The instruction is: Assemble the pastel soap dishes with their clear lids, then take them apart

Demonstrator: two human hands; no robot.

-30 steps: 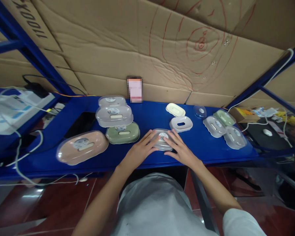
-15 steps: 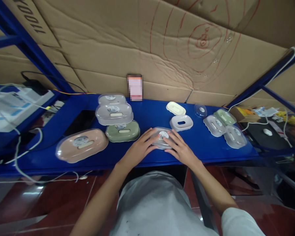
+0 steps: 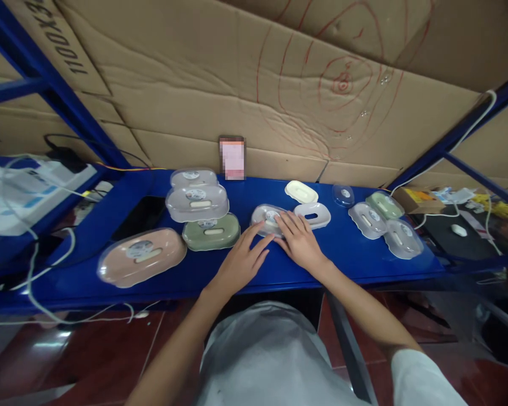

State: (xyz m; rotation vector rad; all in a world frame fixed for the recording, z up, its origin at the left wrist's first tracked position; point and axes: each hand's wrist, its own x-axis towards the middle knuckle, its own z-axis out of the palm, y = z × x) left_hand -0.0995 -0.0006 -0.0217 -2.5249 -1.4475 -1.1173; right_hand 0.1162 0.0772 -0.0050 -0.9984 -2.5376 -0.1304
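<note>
A pale lilac oval plastic box (image 3: 260, 213) with a clear lid and a round sticker lies on the blue table in front of me. My right hand (image 3: 300, 239) rests over its right side, fingers stretched out on the lid. At the front left edge of the box is my left hand (image 3: 241, 259), its fingers extended and apart. Neither hand grips the box. Just behind my right hand sits a lilac base (image 3: 323, 216) with a dark slot, no lid on it. A cream tray (image 3: 301, 192) lies behind that base.
To the left stand a pink box (image 3: 122, 262), a green box (image 3: 211, 239) and a lilac box (image 3: 197, 210), all lidded. A loose clear lid (image 3: 342, 195) and several lidded boxes (image 3: 402, 239) lie to the right. A phone (image 3: 232, 159) leans on the cardboard wall.
The lidded box has slid left and slightly away from me. My right hand has moved left with it, now partly covering the front of the lilac base; my left hand has shifted slightly.
</note>
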